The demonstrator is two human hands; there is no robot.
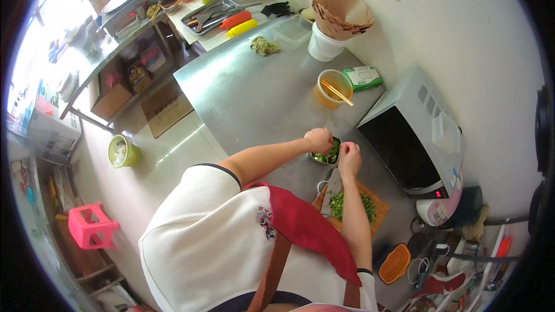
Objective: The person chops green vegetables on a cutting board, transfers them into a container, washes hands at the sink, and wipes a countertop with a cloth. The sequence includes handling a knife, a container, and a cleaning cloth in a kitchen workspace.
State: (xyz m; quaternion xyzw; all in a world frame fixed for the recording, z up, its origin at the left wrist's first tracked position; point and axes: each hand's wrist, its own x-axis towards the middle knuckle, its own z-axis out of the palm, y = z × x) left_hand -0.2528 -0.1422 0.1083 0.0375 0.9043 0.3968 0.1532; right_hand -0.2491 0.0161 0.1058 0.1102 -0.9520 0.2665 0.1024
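Observation:
A small square metal container (313,158) of chopped greens (330,152) stands on the steel table in front of me. My left hand (319,140) is over its left side, fingers curled inward. At the right rim is my right hand (349,156), its fingertips drawn together; whether either hand pinches anything is too small to tell. Closer to my body lies a wooden cutting board (380,201) with a heap of chopped greens (366,208), partly behind my right forearm. A wide metal blade (333,188) rests on the board beside the heap.
A microwave (401,147) flanks the container on the right. Beyond are a plastic tub (321,95) with chopsticks (336,92) across it, a tissue pack (363,78), a white bucket (324,47) of brown paper and a cloth (265,46). An orange basket (395,264) sits lower right.

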